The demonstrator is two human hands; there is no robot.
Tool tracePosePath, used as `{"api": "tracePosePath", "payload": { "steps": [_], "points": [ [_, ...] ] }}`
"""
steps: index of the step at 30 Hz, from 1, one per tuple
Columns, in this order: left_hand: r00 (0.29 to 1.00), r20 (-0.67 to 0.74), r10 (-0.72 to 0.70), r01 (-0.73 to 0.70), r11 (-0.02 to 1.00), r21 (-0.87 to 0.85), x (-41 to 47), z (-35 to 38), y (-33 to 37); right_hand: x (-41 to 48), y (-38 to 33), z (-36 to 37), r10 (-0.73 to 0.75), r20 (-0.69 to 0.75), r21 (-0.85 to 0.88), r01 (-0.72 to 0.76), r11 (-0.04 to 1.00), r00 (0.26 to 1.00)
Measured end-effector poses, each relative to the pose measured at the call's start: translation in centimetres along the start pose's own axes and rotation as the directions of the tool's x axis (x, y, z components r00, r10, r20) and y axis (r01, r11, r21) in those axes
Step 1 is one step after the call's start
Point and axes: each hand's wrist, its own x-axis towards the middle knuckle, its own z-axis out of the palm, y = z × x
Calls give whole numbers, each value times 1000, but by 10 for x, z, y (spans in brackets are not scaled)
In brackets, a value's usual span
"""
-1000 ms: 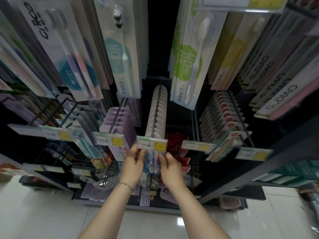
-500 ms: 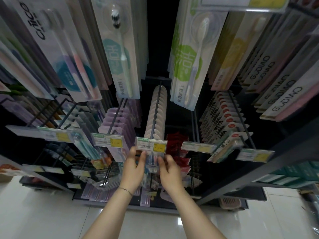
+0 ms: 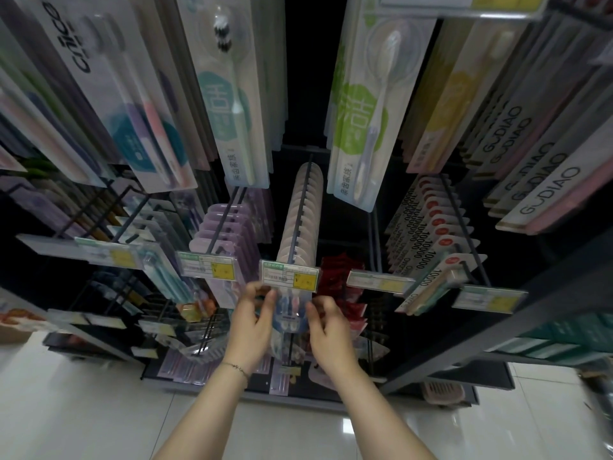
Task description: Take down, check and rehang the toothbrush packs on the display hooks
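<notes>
Teal packs (image 3: pixel 166 277) and a row of purple packs (image 3: pixel 229 234) hang on the hooks at the left, close enough that a careless elbow or a wide swing could knock them askew. Next along, the left hand (image 3: pixel 252 327) reaches up, and its fingers (image 3: pixel 267 301) pinch the left edge of a clear toothbrush pack (image 3: pixel 291 313) near its top. The pack hangs upright between the two hands, its top tucked just under the price tag (image 3: pixel 289 275) at the front of the middle hook (image 3: pixel 300 214). That hook is crowded with pale packs (image 3: pixel 308 200) behind the tag.

I judge the tag to be the main hazard. It hides the hook's tip from this view, so the hang hole must be found by feel. A missed hole would leave the pack resting on nothing. Pushing up too hard could bend the card or knock the tag loose.

The right hand (image 3: pixel 328 333) has its fingers (image 3: pixel 323 307) curled onto the pack's right edge, though blur softens that contact. If either hand lets go before the hole is seated, the slick plastic would likely slide down to the tiled floor (image 3: pixel 83 410). Red packs (image 3: pixel 341 277) hang just beside the right hand, and its knuckles could catch them.
</notes>
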Motion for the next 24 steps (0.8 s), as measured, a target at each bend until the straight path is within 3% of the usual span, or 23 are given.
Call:
{"api": "tracePosePath", "payload": {
  "steps": [5,10,13,18,21,24],
  "points": [
    [999,-30,-24,26,997,79,0,-2,2,-2,-2,-15,2,-24,-112,-4,994,1000],
    [999,-16,-30,34,938,344,4,-13,-8,-1,1,-37,-50,18,-432,53,900,999],
    [998,49,28,-50,854,518,1,-19,-4,-1,-1,-48,-110,27,-577,105,810,994],
    [994,91,62,-110,646,756,-8,-27,6,-4,-2,-59,-222,34,-671,187,717,974],
    [992,99,81,-128,552,824,-15,-30,12,-6,-5,-63,-282,45,-688,234,687,959],
    [991,97,93,-132,519,844,-23,-35,14,-11,-10,-65,-321,46,-689,263,675,946]
  ]
}}
